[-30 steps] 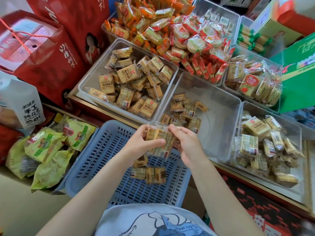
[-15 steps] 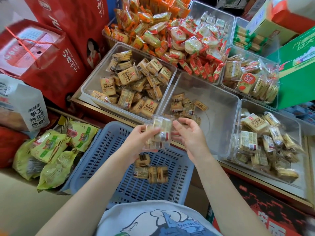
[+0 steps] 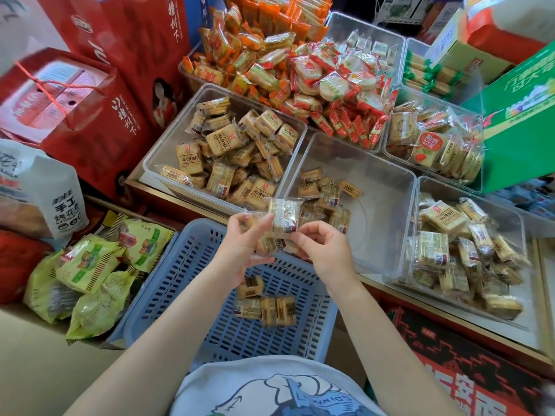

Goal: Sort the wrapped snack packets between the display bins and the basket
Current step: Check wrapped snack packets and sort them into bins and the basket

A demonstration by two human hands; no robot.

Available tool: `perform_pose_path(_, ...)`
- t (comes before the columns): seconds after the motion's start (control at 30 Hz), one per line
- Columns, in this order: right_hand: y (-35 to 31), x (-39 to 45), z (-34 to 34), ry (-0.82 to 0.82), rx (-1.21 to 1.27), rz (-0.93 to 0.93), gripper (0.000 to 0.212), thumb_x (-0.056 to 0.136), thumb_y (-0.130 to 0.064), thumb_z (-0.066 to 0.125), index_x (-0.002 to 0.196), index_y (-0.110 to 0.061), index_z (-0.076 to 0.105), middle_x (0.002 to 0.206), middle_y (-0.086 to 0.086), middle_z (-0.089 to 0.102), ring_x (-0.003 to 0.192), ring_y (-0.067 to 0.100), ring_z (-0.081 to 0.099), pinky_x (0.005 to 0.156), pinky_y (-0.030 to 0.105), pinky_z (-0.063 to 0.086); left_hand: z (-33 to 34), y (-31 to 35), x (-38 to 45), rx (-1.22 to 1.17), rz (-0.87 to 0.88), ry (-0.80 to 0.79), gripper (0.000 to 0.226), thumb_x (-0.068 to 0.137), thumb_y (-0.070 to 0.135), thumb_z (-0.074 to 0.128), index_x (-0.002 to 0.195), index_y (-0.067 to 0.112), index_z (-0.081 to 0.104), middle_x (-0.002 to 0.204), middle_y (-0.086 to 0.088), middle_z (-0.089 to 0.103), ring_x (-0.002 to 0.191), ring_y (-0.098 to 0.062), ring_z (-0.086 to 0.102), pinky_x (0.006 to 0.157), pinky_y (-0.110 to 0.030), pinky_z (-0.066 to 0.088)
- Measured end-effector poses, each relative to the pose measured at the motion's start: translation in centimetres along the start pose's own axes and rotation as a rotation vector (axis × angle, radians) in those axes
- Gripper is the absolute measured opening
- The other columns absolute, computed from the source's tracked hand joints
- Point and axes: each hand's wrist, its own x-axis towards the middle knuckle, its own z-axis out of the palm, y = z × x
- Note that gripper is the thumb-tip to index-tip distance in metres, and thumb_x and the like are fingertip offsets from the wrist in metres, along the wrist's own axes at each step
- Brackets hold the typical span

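- Basket (image 3: 186, 295): light blue plastic, slotted lattice pattern.
- Display bins (image 3: 387, 187): clear, colourless plastic.
- Snack packets (image 3: 283, 219) in hand: clear wrap over tan biscuit, white barcode label with dark red edge.
- Far packets (image 3: 261, 76): orange and red wrappers.
- Bags (image 3: 87, 265) at basket's left edge: lime green, striped borders.
- Gift boxes (image 3: 99, 121): red, white lettering.
- Carton (image 3: 522, 115): green.
- Shirt (image 3: 270, 388): pale grey, blue-and-white print.

The middle clear bin (image 3: 387, 187) has bare floor across its right half, packets (image 3: 326, 195) heaped only at its near-left corner; the bins at ten o'clock (image 3: 159, 157) and three o'clock (image 3: 420, 187) are crowded; the blue basket (image 3: 180, 283) lies mostly bare around a small packet cluster (image 3: 264, 307); red boxes (image 3: 90, 121) wall off nine o'clock.
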Motion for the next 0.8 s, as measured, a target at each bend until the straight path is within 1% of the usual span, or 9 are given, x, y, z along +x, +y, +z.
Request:
perform_pose_path(0.1,0.0,0.0,0.0,0.015,-0.018,-0.017,0.004,0.092,-0.02,0.074,0.09,-0.019,0.071,0.086,0.007,0.072,0.075,0.015,0.062,0.075,0.032,0.057,-0.2,0.0,0.0,0.022,0.038,0.026,0.079,0.07,0.055,0.077,0.133,0.028,0.038,0.127,-0.01,0.06,0.096,-0.021,0.073,0.077,-0.038,0.063)
perform_pose_path(0.2,0.1,0.1,0.1,0.033,-0.029,-0.01,0.009,0.094,-0.026,0.071,0.092,-0.017,0.071,0.093,0.009,0.071,0.087,0.023,0.065,0.081,0.038,0.057,-0.7,-0.2,0.1,0.055,0.084,0.075,0.058,0.089,0.045,0.074,0.134,0.029,0.04,0.121,-0.006,0.063,0.101,-0.017,0.068,0.077,-0.035,0.061)
perform_pose_path(0.27,0.1,0.3,-0.1,0.065,-0.085,-0.023,0.013,0.095,-0.031,0.07,0.088,-0.019,0.07,0.1,0.002,0.066,0.094,0.013,0.062,0.087,0.035,0.055,-1.1,-0.3,0.3,0.062,0.124,0.101,0.053,0.092,0.041,0.072,0.133,0.029,0.04,0.118,-0.005,0.064,0.102,-0.019,0.067,0.078,-0.034,0.059)
perform_pose_path(0.37,0.4,0.5,-0.5,0.088,-0.15,-0.056,0.013,0.094,-0.028,0.071,0.085,-0.019,0.068,0.11,-0.004,0.06,0.106,0.003,0.056,0.093,0.028,0.049,-1.5,-0.6,0.3,0.113,0.179,0.093,0.053,0.089,0.042,0.074,0.129,0.032,0.041,0.119,-0.007,0.065,0.104,-0.021,0.066,0.081,-0.036,0.057)
perform_pose_path(0.47,0.4,0.6,-0.6,0.028,-0.07,0.029,0.016,0.099,-0.026,0.066,0.088,-0.014,0.068,0.099,0.004,0.071,0.097,0.015,0.067,0.086,0.035,0.059,-1.5,-0.7,0.2,0.179,0.206,0.008,0.075,0.072,0.058,0.084,0.129,0.036,0.041,0.124,-0.008,0.064,0.103,-0.019,0.066,0.084,-0.035,0.055)
perform_pose_path(0.53,0.2,0.7,-0.6,0.013,-0.009,0.09,0.02,0.102,-0.024,0.06,0.089,-0.01,0.065,0.089,0.008,0.071,0.088,0.02,0.069,0.079,0.037,0.062,-1.4,-0.8,0.1,0.227,0.222,-0.06,0.086,0.06,0.065,0.085,0.128,0.038,0.04,0.125,-0.007,0.063,0.108,-0.019,0.067,0.09,-0.034,0.057)
perform_pose_path(0.63,-0.3,0.8,-0.3,-0.015,0.074,0.141,0.021,0.104,-0.022,0.057,0.091,-0.008,0.064,0.085,0.009,0.073,0.082,0.022,0.072,0.071,0.036,0.062,-1.2,-1.0,0.0,0.291,0.229,-0.153,0.088,0.054,0.06,0.088,0.126,0.04,0.041,0.124,-0.008,0.064,0.11,-0.022,0.068,0.095,-0.043,0.058)
perform_pose_path(0.73,-0.4,0.7,0.0,-0.032,0.075,0.151,0.016,0.103,-0.021,0.058,0.094,-0.009,0.062,0.092,0.012,0.074,0.087,0.025,0.074,0.072,0.039,0.063,-0.9,-1.1,-0.1,0.269,0.234,-0.184,0.086,0.055,0.049,0.091,0.126,0.034,0.046,0.119,-0.012,0.069,0.108,-0.032,0.069,0.092,-0.059,0.057)
perform_pose_path(0.8,-0.4,0.7,-0.2,-0.056,0.125,0.125,0.011,0.101,-0.023,0.062,0.103,-0.013,0.059,0.1,0.011,0.072,0.091,0.024,0.074,0.074,0.04,0.063,-1.0,-1.1,-0.2,0.248,0.239,-0.193,0.085,0.056,0.045,0.093,0.126,0.03,0.048,0.118,-0.013,0.071,0.108,-0.035,0.07,0.092,-0.066,0.054)
